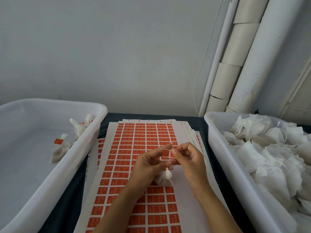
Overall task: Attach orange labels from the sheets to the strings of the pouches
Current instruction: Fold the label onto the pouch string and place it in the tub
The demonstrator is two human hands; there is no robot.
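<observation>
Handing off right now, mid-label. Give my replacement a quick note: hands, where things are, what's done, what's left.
Left hand and right hand together pinch one orange label above the label sheets.
A pouch hangs below the hands; its string is too thin to make out.
Done: a few labelled pouches lie in the left bin.
Left: finish this label, then the heap of unlabelled pouches in the right bin.

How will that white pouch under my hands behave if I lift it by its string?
The pouch looks like thin crumpled fabric, so probably light and floppy. It would likely dangle and swing rather than hold shape, like those slumped in the right bin.
</observation>
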